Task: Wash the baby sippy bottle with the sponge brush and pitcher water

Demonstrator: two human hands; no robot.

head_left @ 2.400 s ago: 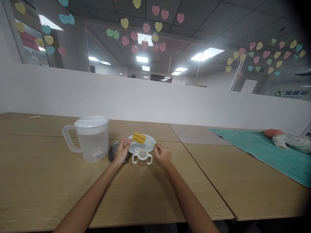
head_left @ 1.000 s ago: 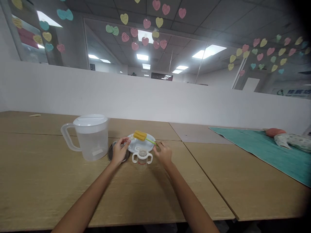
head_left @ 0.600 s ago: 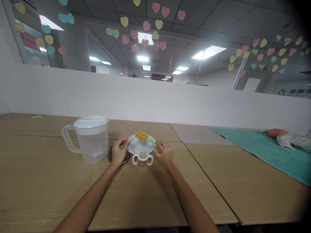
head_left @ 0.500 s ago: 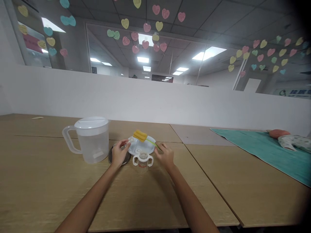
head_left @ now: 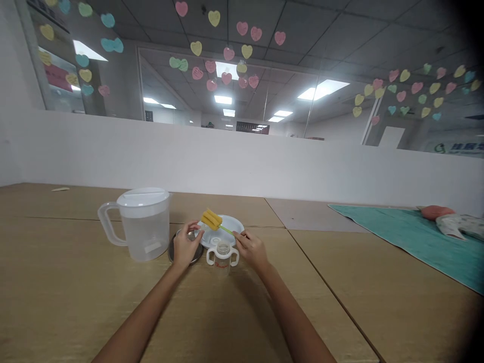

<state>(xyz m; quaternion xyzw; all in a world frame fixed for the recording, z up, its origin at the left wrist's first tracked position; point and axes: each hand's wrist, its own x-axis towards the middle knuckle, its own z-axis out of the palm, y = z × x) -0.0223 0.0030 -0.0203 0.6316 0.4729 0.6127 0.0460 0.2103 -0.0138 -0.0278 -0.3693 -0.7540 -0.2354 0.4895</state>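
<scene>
My right hand (head_left: 252,249) is closed around the green handle of a bottle brush (head_left: 212,220), whose yellow sponge head points left over the white plate (head_left: 235,224). In my left hand (head_left: 185,247) the fingers pinch a small translucent piece (head_left: 200,229), perhaps a bottle nipple; its kind is hard to make out. The sponge head is close beside that piece; whether they touch I cannot tell. Between my hands a clear baby bottle (head_left: 223,257) with two white handles stands upright and uncapped. A round metal tray (head_left: 195,256) lies partly beneath my left hand.
A translucent lidded pitcher (head_left: 146,229) stands left of my left hand, its handle to the left. A teal cloth (head_left: 397,232) covers the far right, with an orange item (head_left: 437,212) and pale fabric (head_left: 459,225) on it. A white wall (head_left: 227,164) rises behind the table.
My right hand has moved slightly left, bringing the sponge head left and closer to the piece in my left hand. The whole view has shifted a little.
</scene>
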